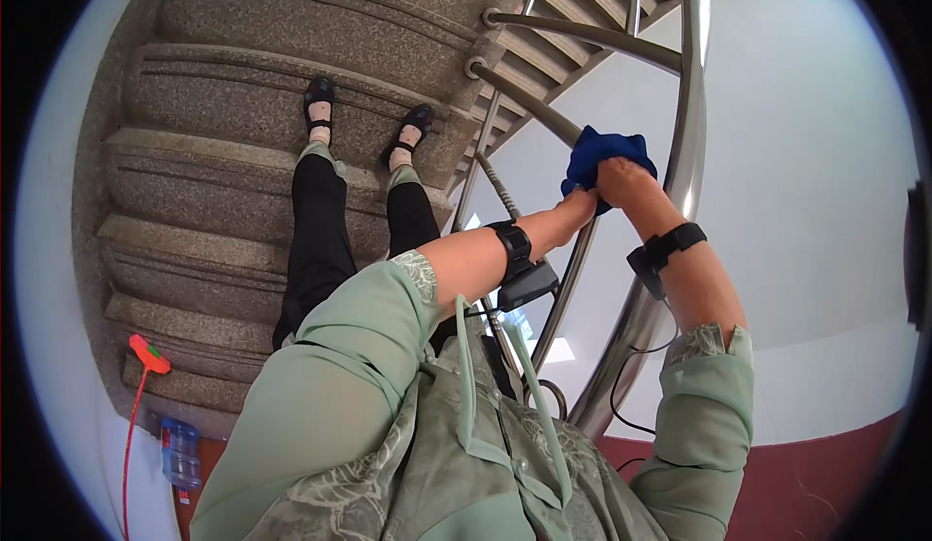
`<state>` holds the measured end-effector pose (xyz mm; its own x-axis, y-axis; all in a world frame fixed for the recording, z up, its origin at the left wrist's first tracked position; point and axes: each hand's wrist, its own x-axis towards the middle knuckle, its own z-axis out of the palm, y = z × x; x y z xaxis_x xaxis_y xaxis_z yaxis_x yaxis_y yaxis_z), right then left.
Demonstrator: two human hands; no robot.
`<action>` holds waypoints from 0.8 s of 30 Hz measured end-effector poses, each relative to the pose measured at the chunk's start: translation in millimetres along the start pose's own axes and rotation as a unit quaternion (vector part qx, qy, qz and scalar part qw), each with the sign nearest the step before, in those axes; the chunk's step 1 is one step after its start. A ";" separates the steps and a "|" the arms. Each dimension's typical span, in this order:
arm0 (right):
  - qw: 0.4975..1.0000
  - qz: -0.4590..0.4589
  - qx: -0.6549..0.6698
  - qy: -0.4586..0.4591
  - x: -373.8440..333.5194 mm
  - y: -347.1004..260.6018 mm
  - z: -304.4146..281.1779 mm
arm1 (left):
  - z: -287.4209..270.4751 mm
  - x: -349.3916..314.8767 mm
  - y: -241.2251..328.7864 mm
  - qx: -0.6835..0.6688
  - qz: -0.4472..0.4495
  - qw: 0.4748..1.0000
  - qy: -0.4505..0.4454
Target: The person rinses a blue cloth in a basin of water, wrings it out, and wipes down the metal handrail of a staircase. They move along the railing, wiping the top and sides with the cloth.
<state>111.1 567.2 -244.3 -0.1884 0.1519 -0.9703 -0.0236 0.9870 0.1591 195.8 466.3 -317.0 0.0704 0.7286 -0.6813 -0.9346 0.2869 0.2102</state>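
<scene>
A dark blue cloth (607, 153) is bunched around a metal railing bar (534, 102), on the inner side of the thick curved handrail (691, 85). My right hand (623, 182) grips the cloth from above, its fingers folded into the fabric. Close beside it, my left hand (581, 207) is closed at the cloth's lower edge, with its fingertips partly hidden. The bar's end under the cloth cannot be seen. Each forearm wears a black strap with a small dark device, the left one (524, 284) and the right one (652, 264).
Speckled stone steps (214, 172) fill the left side, and my feet in dark shoes (318, 104) stand on them. More railing posts (573, 284) rise beside me. A red-headed pole (146, 355) leans at lower left near a large clear blue water bottle (181, 454). Another stair flight (553, 46) shows beyond the railing.
</scene>
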 end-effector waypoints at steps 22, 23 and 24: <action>0.979 0.175 0.104 0.020 67.2 -17.6 -3.8 | -21.0 -0.4 22.4 -0.359 -0.027 0.932 -0.039; 0.980 0.154 0.121 0.013 75.2 -17.9 -1.7 | -23.2 2.5 26.1 -0.436 -0.014 0.898 -0.055; 0.979 0.158 0.125 0.004 84.3 -19.2 -0.4 | -27.7 6.2 29.2 -0.438 -0.025 0.898 -0.026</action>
<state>95.3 561.1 -329.0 -0.1544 0.4525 -0.8783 0.2783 0.8729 0.4008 159.4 461.9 -334.5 0.1140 0.7631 -0.6362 -0.8441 -0.2633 -0.4670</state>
